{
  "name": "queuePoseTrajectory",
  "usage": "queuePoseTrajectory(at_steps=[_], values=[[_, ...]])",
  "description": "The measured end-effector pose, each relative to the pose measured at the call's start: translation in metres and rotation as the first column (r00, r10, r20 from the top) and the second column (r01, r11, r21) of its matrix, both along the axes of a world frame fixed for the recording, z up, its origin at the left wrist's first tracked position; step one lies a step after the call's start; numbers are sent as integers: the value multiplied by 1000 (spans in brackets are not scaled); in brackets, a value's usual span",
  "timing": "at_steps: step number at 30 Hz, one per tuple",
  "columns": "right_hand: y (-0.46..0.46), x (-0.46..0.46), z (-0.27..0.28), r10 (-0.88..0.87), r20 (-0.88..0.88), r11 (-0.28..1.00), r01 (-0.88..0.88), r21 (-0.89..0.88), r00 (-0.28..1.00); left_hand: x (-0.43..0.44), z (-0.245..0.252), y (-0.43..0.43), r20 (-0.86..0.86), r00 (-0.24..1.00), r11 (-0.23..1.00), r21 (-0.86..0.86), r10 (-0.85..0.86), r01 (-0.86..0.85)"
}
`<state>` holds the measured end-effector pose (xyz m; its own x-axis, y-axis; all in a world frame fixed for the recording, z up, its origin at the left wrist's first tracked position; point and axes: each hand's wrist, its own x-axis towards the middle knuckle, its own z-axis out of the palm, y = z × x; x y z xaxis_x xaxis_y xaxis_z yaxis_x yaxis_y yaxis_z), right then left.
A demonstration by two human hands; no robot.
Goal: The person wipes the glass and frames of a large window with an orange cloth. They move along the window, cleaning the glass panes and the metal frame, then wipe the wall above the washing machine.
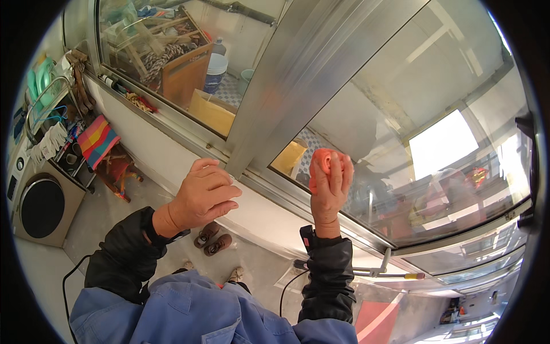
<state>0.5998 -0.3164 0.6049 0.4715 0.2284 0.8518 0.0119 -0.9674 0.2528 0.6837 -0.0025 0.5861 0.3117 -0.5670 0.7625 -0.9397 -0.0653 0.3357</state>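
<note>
My right hand (331, 189) grips a bunched orange-red cloth (327, 160) and holds it at the lower left part of a glass pane (412, 112). Whether the cloth presses on the glass is hard to tell. To the left, my left hand (202, 191) is raised with its fingers bent and apart, holding nothing. It hovers before the window sill (253, 202), near the foot of the metal window frame (275, 112). Behind the panes, a wooden cabinet (184, 77) heaped with rope and a white-and-blue bucket (215, 73) show through the glass.
Brown shoes (212, 238) stand on the floor below my left hand. At left are a washing machine (43, 206), a folding stool (114, 172) under a striped cloth (99, 139), and white gloves (49, 142). A pole (386, 275) lies along the wall at lower right.
</note>
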Motion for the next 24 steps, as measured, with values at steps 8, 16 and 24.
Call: queuePoseTrajectory(at_steps=[8,16,24], values=[[11,77,82,-171,192,974,195,-113,966,-50,148,69,144,917,793,-463,-372,395],[51,20,-66,103,-192,953,-42,301,976,-97,172,93,246,860,646,-575,-448,501],[122,-84,-146,532,-4,88,-51,995,847,-125,185,52,234,667,468,-551,-708,691]])
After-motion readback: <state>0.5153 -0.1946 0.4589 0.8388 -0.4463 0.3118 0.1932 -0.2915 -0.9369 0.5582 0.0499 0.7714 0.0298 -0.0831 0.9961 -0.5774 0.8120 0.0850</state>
